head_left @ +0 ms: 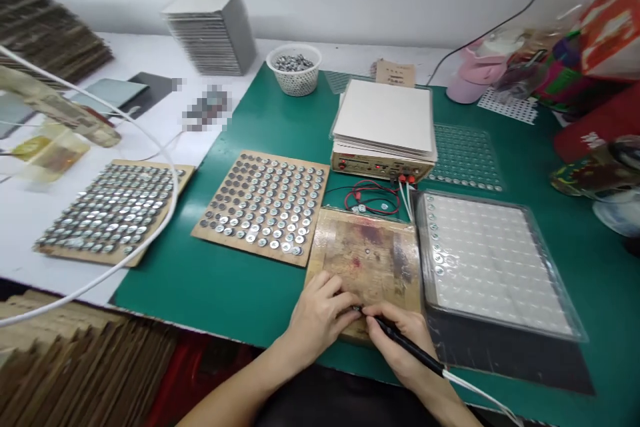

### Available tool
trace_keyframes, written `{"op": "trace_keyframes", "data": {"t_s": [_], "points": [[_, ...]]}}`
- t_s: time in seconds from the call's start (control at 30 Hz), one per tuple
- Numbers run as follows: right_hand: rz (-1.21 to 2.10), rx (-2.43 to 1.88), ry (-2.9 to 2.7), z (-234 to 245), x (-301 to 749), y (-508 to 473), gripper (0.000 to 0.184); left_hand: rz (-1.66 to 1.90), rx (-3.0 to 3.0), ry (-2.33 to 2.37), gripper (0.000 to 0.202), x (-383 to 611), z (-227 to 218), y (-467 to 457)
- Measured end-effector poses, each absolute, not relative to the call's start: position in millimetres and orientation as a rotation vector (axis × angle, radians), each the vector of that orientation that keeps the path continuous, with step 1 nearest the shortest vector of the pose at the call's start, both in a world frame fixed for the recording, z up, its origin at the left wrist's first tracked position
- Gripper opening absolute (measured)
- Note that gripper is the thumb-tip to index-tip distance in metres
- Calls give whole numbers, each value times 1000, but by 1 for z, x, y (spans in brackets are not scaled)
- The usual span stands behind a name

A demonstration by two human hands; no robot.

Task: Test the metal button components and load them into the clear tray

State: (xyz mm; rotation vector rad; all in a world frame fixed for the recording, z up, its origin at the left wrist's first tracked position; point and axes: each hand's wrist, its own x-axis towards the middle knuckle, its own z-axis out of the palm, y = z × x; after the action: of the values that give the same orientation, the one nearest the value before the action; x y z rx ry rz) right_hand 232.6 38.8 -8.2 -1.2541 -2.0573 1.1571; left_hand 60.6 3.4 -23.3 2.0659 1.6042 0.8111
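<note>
My left hand rests on the near edge of a stained wooden work board, fingers curled and pinched at a tiny part I cannot make out. My right hand grips a black probe pen with a white cable; its tip meets my left fingertips. Left of the board lies a wooden tray of button cells. To the right sits a clear plastic blister tray with one column of cells along its left side.
A tester box topped with white cards stands behind the board, red and white leads trailing from it. A second wooden cell tray lies far left. A white basket of cells, a grey card stack and cardboard stacks surround the green mat.
</note>
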Motion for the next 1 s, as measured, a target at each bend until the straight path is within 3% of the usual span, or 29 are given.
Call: {"op": "trace_keyframes", "data": {"t_s": [0.13, 0.27, 0.4, 0.6, 0.73, 0.87, 1.0], "points": [[1052, -1128, -2092, -16, 238, 42, 15, 842, 2015, 1736, 14, 19, -4, 11], [675, -832, -2074, -31, 235, 33, 25, 834, 1854, 2455, 19, -71, 9, 6], [366, -763, -2200, -35, 222, 22, 33, 498, 1706, 2873, 25, -133, -7, 2], [301, -1038, -2061, -10, 247, 38, 26, 471, 1570, 2872, 33, -133, -11, -2], [117, -1319, -1947, -3, 283, 69, 14, 425, 1271, 2785, 24, -133, 6, 10], [27, -1283, -2061, -12, 295, 82, 12, 362, 980, 2742, 17, -138, 17, 22], [30, -1247, -2072, -17, 298, 78, 15, 677, 1416, 2666, 21, -95, 14, 14]]}}
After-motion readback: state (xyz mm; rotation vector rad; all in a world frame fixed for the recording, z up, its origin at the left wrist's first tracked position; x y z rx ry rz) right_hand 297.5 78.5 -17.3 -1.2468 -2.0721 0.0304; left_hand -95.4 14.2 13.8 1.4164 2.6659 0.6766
